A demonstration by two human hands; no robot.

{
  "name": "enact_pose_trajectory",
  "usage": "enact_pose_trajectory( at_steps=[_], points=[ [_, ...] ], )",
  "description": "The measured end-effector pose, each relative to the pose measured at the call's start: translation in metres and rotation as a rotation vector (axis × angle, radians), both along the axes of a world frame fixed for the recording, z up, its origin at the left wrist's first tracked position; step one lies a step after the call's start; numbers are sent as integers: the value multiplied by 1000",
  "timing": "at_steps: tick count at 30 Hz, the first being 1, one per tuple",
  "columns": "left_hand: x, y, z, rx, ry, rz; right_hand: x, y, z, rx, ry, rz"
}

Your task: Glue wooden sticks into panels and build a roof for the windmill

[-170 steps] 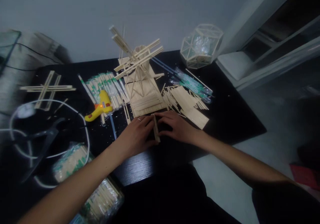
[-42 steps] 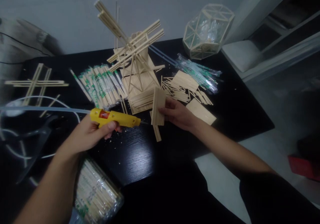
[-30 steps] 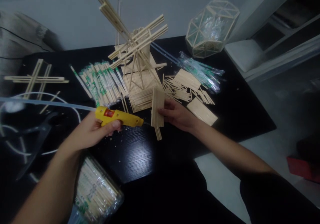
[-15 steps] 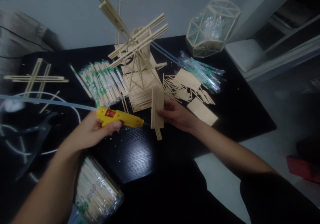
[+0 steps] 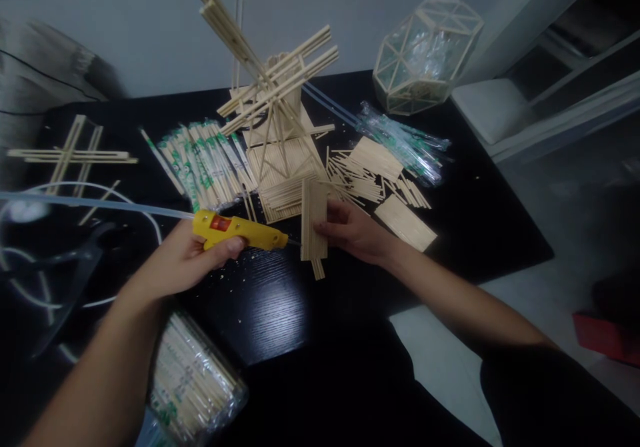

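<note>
My left hand [image 5: 200, 254] is wrapped round a yellow glue gun [image 5: 245, 232] with a long clear glue stick [image 5: 100, 202] running out of its back. The gun's nozzle points right, its tip at the left edge of a narrow panel of wooden sticks [image 5: 314, 220]. Holding that panel upright from its right side is my right hand [image 5: 353, 230], thumb across its front. A few short sticks [image 5: 318, 269] jut out below the panel. Just behind it stands a windmill-like model of wooden sticks [image 5: 280, 94] on a stick base.
Wrapped chopsticks [image 5: 205, 164] lie left of the model, loose cut sticks [image 5: 355, 180] and flat stick panels [image 5: 406, 222] to its right. A faceted clear-sided stick frame [image 5: 427, 57] stands back right. A stick cross [image 5: 70, 156] and white cord [image 5: 155, 217] lie left; a chopstick pack [image 5: 195, 380] is nearest.
The glue gun's nozzle has risen slightly along the panel's left edge. The panel has shifted a touch down and left in my right hand. Both hands keep their grips.
</note>
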State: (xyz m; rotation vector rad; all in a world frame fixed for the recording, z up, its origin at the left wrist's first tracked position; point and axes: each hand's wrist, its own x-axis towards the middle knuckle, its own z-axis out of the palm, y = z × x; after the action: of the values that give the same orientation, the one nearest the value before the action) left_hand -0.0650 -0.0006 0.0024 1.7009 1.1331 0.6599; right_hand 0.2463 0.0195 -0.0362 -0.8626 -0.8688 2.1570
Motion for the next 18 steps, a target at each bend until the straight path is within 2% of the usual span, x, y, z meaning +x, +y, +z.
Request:
enact_pose_trajectory(
  at_steps=[18],
  points=[
    [-2,2,-1,29,-20,45,-2,-3,-1,79,-21,90]
  ],
)
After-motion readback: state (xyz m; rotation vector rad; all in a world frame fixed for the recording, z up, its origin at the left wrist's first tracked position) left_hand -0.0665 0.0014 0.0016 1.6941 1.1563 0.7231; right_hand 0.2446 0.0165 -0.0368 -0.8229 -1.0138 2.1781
